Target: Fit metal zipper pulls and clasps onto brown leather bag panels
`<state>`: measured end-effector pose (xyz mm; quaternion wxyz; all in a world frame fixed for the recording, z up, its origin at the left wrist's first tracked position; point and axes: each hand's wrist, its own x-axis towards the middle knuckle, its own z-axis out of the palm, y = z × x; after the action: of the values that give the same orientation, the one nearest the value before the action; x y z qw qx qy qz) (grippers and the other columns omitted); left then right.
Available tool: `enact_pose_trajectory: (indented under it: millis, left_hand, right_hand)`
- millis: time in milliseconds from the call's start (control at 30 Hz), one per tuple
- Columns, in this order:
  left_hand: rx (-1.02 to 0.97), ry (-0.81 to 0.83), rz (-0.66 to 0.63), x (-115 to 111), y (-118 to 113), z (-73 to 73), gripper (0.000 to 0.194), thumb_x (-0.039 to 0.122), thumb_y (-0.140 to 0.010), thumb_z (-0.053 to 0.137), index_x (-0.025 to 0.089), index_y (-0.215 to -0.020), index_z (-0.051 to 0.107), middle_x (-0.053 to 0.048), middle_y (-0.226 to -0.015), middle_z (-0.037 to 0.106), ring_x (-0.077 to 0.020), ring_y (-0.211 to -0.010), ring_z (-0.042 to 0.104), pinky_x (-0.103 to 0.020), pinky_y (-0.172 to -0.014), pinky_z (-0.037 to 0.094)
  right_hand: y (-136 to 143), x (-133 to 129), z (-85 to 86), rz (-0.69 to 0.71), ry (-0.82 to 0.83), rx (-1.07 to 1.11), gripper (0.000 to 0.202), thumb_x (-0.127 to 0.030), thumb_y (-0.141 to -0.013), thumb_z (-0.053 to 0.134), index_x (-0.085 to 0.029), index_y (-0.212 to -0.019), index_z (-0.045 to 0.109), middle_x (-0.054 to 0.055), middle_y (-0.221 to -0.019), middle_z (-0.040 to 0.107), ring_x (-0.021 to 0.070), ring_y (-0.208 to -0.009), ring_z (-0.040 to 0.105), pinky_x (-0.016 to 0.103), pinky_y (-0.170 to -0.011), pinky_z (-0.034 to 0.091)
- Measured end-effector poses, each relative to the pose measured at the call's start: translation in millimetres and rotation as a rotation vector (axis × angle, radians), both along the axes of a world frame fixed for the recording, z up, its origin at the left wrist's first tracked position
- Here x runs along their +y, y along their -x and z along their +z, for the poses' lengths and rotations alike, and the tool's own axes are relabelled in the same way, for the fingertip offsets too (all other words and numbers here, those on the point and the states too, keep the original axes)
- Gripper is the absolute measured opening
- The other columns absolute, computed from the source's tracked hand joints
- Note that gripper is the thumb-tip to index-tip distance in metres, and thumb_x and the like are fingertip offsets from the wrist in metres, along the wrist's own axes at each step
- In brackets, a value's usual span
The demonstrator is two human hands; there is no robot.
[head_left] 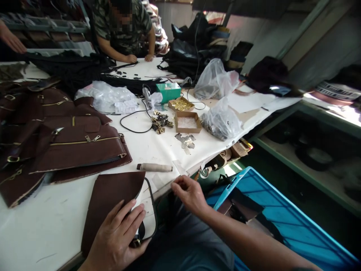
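A brown leather panel (108, 195) lies at the table's near edge. My left hand (120, 229) grips its right side, fingers stretched across the top and thumb lower down by a small gold-coloured metal fitting (136, 242). A dark strap-like loop (154, 210) curves out to the right of that hand. At the table edge, my right hand (190, 194) is closed in a pinch, thumb against forefinger; whatever may be between them is hidden. Just beyond, a wrapped, stick-like tool (155, 167) rests on the table.
Brown leather bags (84, 146) are piled at left. Small boxes (188, 122), metal clasps (161, 121), flat metal plates (186, 141) and plastic bags (221, 119) occupy the table (146, 145). A blue crate (293, 210) stands at right. Across the table works another person (124, 34).
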<state>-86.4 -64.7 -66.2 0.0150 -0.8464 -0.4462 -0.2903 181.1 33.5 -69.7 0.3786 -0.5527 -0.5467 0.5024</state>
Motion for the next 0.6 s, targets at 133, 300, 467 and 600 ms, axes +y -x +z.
enact_pose_trajectory:
  millis: [133, 300, 467, 600]
  left_hand:
    - [-0.073, -0.010, 0.027, -1, -4, 0.8, 0.060, 0.042, -0.083, 0.087, 0.022, -0.137, 0.070, -0.004, -0.131, 0.079, -0.0320, -0.128, 0.066, -0.051, -0.118, 0.046]
    - [-0.106, -0.009, 0.050, -3, -3, -1.4, 0.056, 0.044, -0.083, 0.086, 0.024, -0.133, 0.071, -0.006, -0.128, 0.080, -0.0341, -0.127, 0.066, -0.054, -0.114, 0.049]
    - [-0.096, 0.005, 0.061, -3, -2, 3.3, 0.048, 0.045, -0.084, 0.084, 0.024, -0.126, 0.074, -0.007, -0.125, 0.081, -0.0350, -0.126, 0.067, -0.056, -0.112, 0.050]
    - [-0.054, 0.030, 0.049, -3, 3, 4.3, 0.047, 0.048, -0.085, 0.083, 0.022, -0.124, 0.076, -0.007, -0.124, 0.081, -0.0346, -0.129, 0.065, -0.055, -0.115, 0.049]
  right_hand:
    - [-41, 87, 23.7, -0.059, -0.326, -0.515, 0.026, -0.038, -0.093, 0.071, -0.023, -0.113, 0.077, 0.004, -0.094, 0.075, 0.0197, -0.080, 0.068, 0.032, -0.078, 0.052]
    - [-51, 164, 28.1, -0.007, -0.298, -0.853, 0.031, -0.037, -0.088, 0.077, -0.025, -0.117, 0.080, 0.009, -0.116, 0.075, 0.0234, -0.092, 0.069, 0.033, -0.081, 0.050]
    - [-44, 178, 29.4, 0.009, -0.291, -0.830, 0.022, -0.029, -0.081, 0.083, -0.022, -0.102, 0.082, 0.008, -0.102, 0.077, 0.0220, -0.086, 0.066, 0.032, -0.076, 0.046]
    - [-32, 161, 45.8, 0.003, -0.300, -0.700, 0.018, -0.028, -0.093, 0.071, -0.013, -0.100, 0.078, 0.012, -0.097, 0.078, 0.0197, -0.084, 0.066, 0.032, -0.076, 0.046]
